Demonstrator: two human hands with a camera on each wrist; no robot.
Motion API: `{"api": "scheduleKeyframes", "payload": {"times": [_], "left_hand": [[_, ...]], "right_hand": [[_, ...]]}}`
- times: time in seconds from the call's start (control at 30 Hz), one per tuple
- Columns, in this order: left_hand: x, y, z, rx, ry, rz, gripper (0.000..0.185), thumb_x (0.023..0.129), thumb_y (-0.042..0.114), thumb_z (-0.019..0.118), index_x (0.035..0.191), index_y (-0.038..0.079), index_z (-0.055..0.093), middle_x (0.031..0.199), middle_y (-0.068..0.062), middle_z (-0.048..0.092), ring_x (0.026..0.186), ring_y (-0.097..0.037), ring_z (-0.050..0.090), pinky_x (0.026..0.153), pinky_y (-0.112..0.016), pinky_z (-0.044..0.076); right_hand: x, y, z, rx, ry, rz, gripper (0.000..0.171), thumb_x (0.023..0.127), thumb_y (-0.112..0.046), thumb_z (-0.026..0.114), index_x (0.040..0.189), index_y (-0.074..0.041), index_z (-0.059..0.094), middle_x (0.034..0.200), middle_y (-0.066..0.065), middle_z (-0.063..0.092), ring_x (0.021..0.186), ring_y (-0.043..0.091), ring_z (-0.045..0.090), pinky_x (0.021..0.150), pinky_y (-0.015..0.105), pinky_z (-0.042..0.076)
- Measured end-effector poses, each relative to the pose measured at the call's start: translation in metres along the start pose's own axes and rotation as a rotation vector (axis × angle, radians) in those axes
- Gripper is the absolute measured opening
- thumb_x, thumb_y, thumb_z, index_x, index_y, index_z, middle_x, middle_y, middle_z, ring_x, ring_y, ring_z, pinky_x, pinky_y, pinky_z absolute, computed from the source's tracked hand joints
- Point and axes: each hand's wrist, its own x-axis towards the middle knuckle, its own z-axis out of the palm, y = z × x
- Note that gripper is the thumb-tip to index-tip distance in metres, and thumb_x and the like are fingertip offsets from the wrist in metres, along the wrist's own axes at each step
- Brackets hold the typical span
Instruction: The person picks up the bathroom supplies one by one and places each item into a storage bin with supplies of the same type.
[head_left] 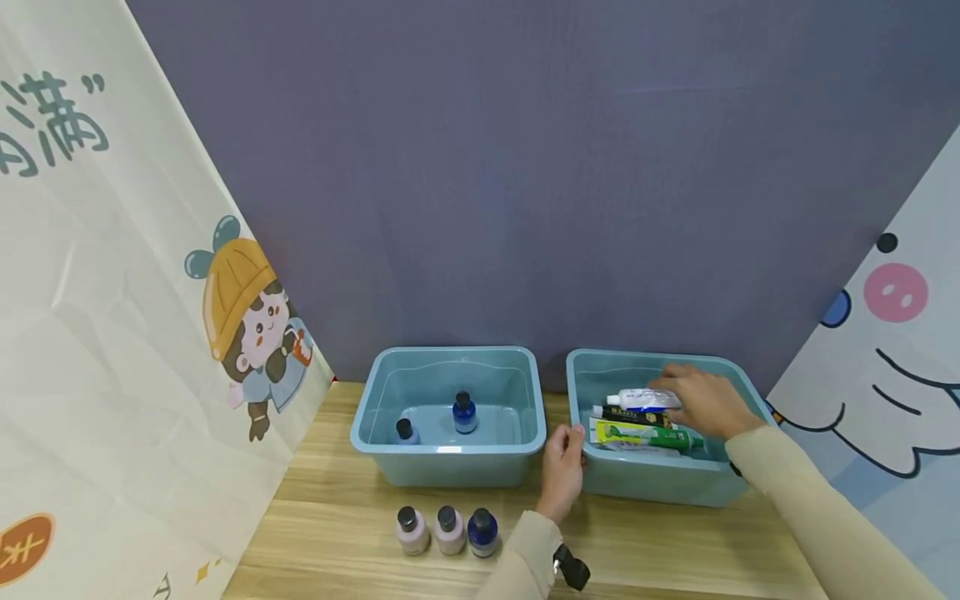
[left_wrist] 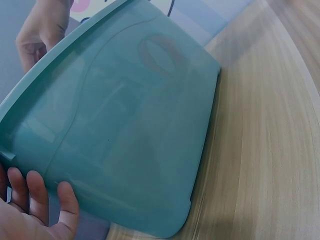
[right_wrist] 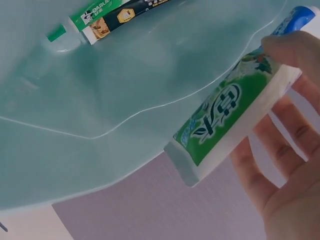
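A white, green and blue toothpaste tube [right_wrist: 225, 105] is in my right hand [head_left: 699, 400], pinched between thumb and fingers inside the right blue-green bin [head_left: 652, 477]. My left hand [head_left: 561, 471] holds that bin at its near left corner, with fingertips against the outer wall in the left wrist view. Beneath the held tube lie a black toothpaste tube [head_left: 633, 415] and a green-and-yellow toothpaste pack [head_left: 648, 435], among others partly covered.
The left bin [head_left: 450, 468] holds a dark blue bottle [head_left: 465, 414] and a pale, black-capped bottle [head_left: 406, 432]. In front stand two pale pink bottles [head_left: 412, 533] and another blue bottle [head_left: 482, 533] on the wooden table [head_left: 315, 533]. A grey-purple wall [head_left: 480, 183] rises behind.
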Motion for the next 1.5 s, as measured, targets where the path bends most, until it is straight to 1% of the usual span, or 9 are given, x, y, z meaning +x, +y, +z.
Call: {"api": "scheduleKeyframes", "payload": {"times": [0.17,0.33,0.5,0.57,0.83,0.97,1.2,1.33,1.5], "left_hand": [[0.000,0.000,0.001,-0.001,0.002,0.008,0.039,0.108,0.033,0.052,0.079,0.007,0.048,0.071,0.006,0.044,0.064,-0.007,0.045,0.060,-0.022,0.040],[-0.001,0.001,0.000,0.001,-0.007,0.006,0.040,0.108,0.034,0.051,0.079,0.007,0.047,0.070,0.007,0.043,0.062,-0.007,0.044,0.060,-0.022,0.039],[-0.001,-0.001,0.000,0.002,-0.007,0.011,0.040,0.109,0.033,0.051,0.079,0.007,0.046,0.069,0.006,0.042,0.060,-0.007,0.043,0.059,-0.022,0.038],[0.000,-0.001,0.000,0.006,-0.003,0.013,0.041,0.108,0.034,0.051,0.078,0.007,0.046,0.069,0.006,0.043,0.060,-0.007,0.043,0.059,-0.022,0.038],[0.000,-0.001,0.001,0.005,0.015,0.012,0.041,0.107,0.034,0.054,0.080,0.004,0.049,0.071,0.006,0.044,0.063,-0.007,0.045,0.060,-0.022,0.040],[0.000,0.000,0.001,-0.001,0.011,0.008,0.041,0.107,0.034,0.054,0.080,0.003,0.049,0.071,0.006,0.044,0.064,-0.007,0.045,0.061,-0.022,0.040],[-0.002,0.000,0.000,-0.011,-0.014,-0.003,0.043,0.108,0.038,0.051,0.080,0.005,0.045,0.072,0.005,0.042,0.063,-0.006,0.043,0.062,-0.023,0.038],[-0.002,0.000,0.000,-0.010,-0.018,-0.008,0.044,0.108,0.038,0.051,0.080,0.005,0.045,0.072,0.005,0.043,0.064,-0.007,0.043,0.062,-0.023,0.038],[-0.002,0.001,0.000,-0.012,-0.009,-0.010,0.042,0.108,0.037,0.052,0.080,0.005,0.046,0.071,0.005,0.044,0.064,-0.007,0.044,0.061,-0.023,0.039]], "right_hand": [[0.006,0.003,0.003,0.015,-0.053,0.017,0.048,0.076,-0.018,0.091,0.120,-0.013,0.074,0.109,0.010,0.068,0.085,0.023,0.068,0.060,0.036,0.056],[0.012,0.005,0.008,0.017,-0.076,0.051,0.048,0.076,-0.018,0.091,0.121,-0.012,0.074,0.113,0.013,0.069,0.086,0.026,0.070,0.061,0.039,0.057],[0.015,0.007,0.012,0.017,-0.090,0.062,0.048,0.075,-0.016,0.091,0.120,-0.013,0.074,0.123,0.020,0.068,0.095,0.035,0.071,0.064,0.043,0.059],[0.016,0.008,0.013,0.019,-0.094,0.061,0.049,0.075,-0.015,0.091,0.120,-0.012,0.074,0.124,0.021,0.068,0.098,0.037,0.071,0.065,0.044,0.059],[0.021,0.012,0.017,0.025,-0.131,0.074,0.044,0.076,-0.012,0.090,0.118,-0.012,0.076,0.122,0.018,0.069,0.099,0.036,0.071,0.071,0.048,0.060],[0.023,0.013,0.018,0.029,-0.142,0.080,0.043,0.076,-0.012,0.089,0.118,-0.012,0.076,0.120,0.016,0.070,0.099,0.035,0.071,0.074,0.049,0.060],[0.028,0.014,0.024,0.050,-0.168,0.109,0.043,0.077,-0.007,0.088,0.118,-0.012,0.076,0.128,0.020,0.069,0.111,0.042,0.068,0.085,0.057,0.057],[0.029,0.015,0.025,0.047,-0.188,0.110,0.043,0.077,-0.007,0.088,0.117,-0.011,0.076,0.126,0.020,0.070,0.110,0.042,0.068,0.087,0.058,0.056],[0.030,0.015,0.025,0.052,-0.204,0.121,0.043,0.078,-0.007,0.087,0.119,-0.011,0.075,0.128,0.019,0.069,0.112,0.042,0.067,0.090,0.058,0.055]]}}
